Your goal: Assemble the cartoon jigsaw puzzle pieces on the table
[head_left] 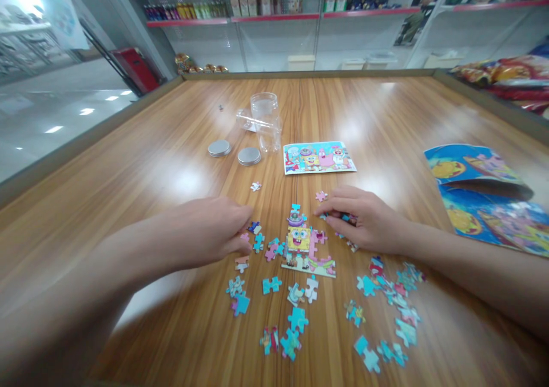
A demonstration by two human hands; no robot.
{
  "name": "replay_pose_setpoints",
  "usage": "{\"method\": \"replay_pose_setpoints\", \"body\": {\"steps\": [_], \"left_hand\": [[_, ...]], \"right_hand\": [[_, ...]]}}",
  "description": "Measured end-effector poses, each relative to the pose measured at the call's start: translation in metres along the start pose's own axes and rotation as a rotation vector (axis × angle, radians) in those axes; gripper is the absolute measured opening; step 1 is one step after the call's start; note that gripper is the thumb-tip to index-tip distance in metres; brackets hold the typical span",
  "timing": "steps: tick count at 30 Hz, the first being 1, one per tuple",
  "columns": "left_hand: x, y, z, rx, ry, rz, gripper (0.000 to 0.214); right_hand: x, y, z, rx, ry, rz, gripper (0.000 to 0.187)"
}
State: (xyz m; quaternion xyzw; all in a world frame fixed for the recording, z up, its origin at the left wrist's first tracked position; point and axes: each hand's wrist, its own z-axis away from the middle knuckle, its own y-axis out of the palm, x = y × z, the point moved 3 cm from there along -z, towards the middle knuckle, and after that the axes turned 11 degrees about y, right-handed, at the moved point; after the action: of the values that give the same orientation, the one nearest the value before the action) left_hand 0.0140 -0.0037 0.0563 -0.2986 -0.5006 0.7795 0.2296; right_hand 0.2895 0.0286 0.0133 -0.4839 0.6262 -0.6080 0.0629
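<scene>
The partly joined jigsaw puzzle (299, 244), with a yellow square cartoon character and pink parts, lies flat between my hands. My left hand (214, 227) rests left of it, fingers curled and thumb below, beside loose puzzle pieces (258, 242); its fingertips are partly hidden, so what they hold cannot be made out. On the right, my right hand (364, 218) curves its fingers and thumb round puzzle pieces (347, 218), close to the joined part's upper right. Single pieces, a pink one (321, 196) and a pale one (256, 186), lie farther off.
Loose pieces (297, 320) spread along the near side and right (405, 330). Beyond stand a picture card (319, 158), clear plastic jars (265, 112) and round metal lids (249, 156). A blue printed sheet (484, 198) lies far right. Shelves (274, 18) line the back.
</scene>
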Motion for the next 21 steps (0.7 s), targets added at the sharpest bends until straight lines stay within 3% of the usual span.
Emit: {"method": "replay_pose_setpoints", "body": {"steps": [5, 21], "left_hand": [[-0.006, 0.0, -0.001, 0.112, 0.01, 0.093, 0.013], [-0.018, 0.003, -0.001, 0.11, 0.053, 0.007, 0.014]], "right_hand": [[0.001, -0.001, 0.0, 0.006, 0.008, 0.006, 0.02], [0.0, -0.001, 0.0, -0.009, 0.012, 0.007, 0.019]]}}
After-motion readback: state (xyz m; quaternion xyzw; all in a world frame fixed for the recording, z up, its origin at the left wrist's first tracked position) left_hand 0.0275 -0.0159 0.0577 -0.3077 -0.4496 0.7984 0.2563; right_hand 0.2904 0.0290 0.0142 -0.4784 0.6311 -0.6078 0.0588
